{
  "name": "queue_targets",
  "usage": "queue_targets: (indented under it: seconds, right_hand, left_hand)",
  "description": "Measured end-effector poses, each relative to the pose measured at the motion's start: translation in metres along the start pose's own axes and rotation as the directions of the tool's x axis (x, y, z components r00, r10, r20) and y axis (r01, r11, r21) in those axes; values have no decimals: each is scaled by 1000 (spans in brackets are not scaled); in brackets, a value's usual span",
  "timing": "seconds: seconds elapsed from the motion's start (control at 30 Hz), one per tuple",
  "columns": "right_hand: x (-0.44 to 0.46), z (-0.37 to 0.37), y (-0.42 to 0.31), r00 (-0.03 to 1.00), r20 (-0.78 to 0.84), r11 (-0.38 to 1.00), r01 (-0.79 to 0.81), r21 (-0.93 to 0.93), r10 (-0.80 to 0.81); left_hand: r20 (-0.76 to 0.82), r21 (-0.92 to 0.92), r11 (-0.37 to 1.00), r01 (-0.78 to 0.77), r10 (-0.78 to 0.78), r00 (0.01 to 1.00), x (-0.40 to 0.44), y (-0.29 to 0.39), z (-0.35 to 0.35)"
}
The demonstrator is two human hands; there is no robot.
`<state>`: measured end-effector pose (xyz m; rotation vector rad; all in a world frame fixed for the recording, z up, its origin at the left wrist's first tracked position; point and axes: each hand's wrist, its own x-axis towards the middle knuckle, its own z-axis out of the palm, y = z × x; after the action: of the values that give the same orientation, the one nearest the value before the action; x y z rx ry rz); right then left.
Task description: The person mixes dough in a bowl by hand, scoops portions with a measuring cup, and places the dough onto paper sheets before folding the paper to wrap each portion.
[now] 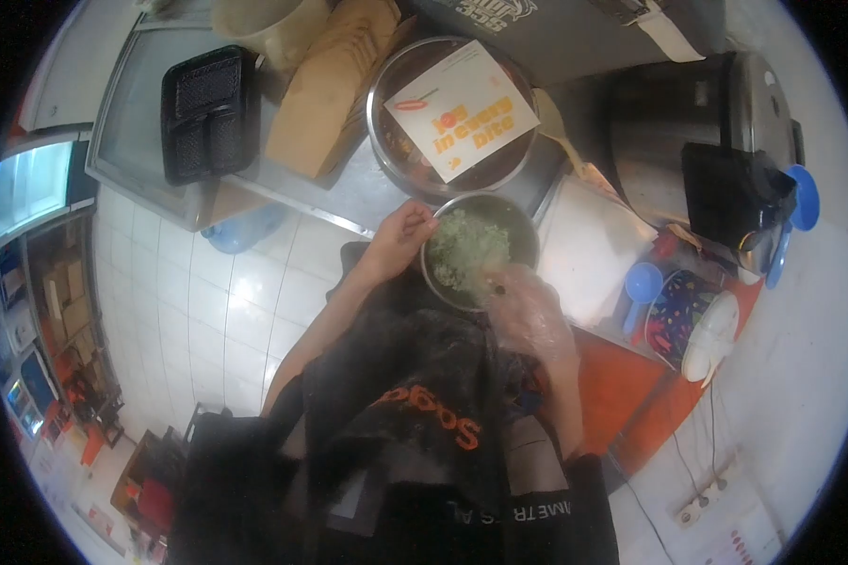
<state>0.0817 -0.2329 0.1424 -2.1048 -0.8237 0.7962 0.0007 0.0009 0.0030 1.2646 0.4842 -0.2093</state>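
A round metal bowl (534, 235) with green, crumbly or shredded food (466, 247) in it is held close to my body. My left hand (407, 235) pinches the bowl's left rim between thumb and fingers. At the bowl's near right side is my right hand (530, 306), which seems to be in a clear plastic glove. Its fingers are curled over the food, and haze hides their tips and whatever they hold. Just beyond stands a larger round pot (379, 141), with a white printed card (462, 108) lying across its top.
Flat brown cardboard boxes (325, 94) and a black compartment tray (207, 113) lie on the left of the counter (297, 195). A large steel cooker (664, 132) stands at right, near a blue scoop (643, 282) and a patterned container (680, 315). White floor tiles (221, 292) show at left.
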Motion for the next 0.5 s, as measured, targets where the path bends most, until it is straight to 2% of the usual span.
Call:
queue_targets:
  seconds: [0.03, 0.07, 0.1, 0.17, 0.2, 0.27, 0.3, 0.37, 0.4, 0.43, 0.47, 0.5]
  right_hand:
    - [1, 5, -2, 961, 81, 962, -258, -87, 265]
    - [2, 11, -4, 846, 132, 851, -489, -191, 516]
    - [4, 23, 5, 847, 129, 851, -490, -188, 516]
    - [10, 52, 34, 982, -22, 944, -188, -272, 189]
    - [19, 50, 36, 981, -23, 944, -190, -271, 191]
    - [40, 47, 39, 952, -159, 933, -291, -213, 261]
    - [41, 50, 36, 952, -157, 933, -291, -210, 261]
    - [43, 53, 31, 882, -428, 916, -323, -238, 200]
    - [38, 61, 41, 879, -432, 914, -327, -240, 201]
    - [29, 76, 59, 952, -215, 903, -281, -324, 219]
    - [23, 74, 56, 947, -138, 955, -295, -3, 292]
    - [16, 72, 54, 931, -57, 878, -319, 356, 362]
  left_hand:
    - [-8, 20, 999, -47, 48, 999, 2, -7, -1]
    - [-12, 41, 995, -96, 96, 995, 3, -12, -1]
    - [-9, 44, 994, -97, 97, 995, 3, -8, -2]
    - [10, 42, 999, 1, -1, 1000, -2, 7, 0]
    - [11, 43, 999, 3, -3, 1000, -4, 11, 1]
    - [3, 16, 997, 74, -74, 997, -5, 17, -1]
    - [2, 18, 997, 76, -76, 997, -7, 14, -1]
    - [-22, 60, 998, -11, 12, 1000, -4, 10, 2]
    - [-16, 58, 998, -13, 14, 1000, -5, 11, 4]
    - [-14, 53, 998, 19, -18, 1000, -7, 14, 4]
    - [-16, 50, 998, 47, -46, 999, -6, 16, 2]
    - [-18, 52, 998, 44, -43, 999, -5, 13, 1]
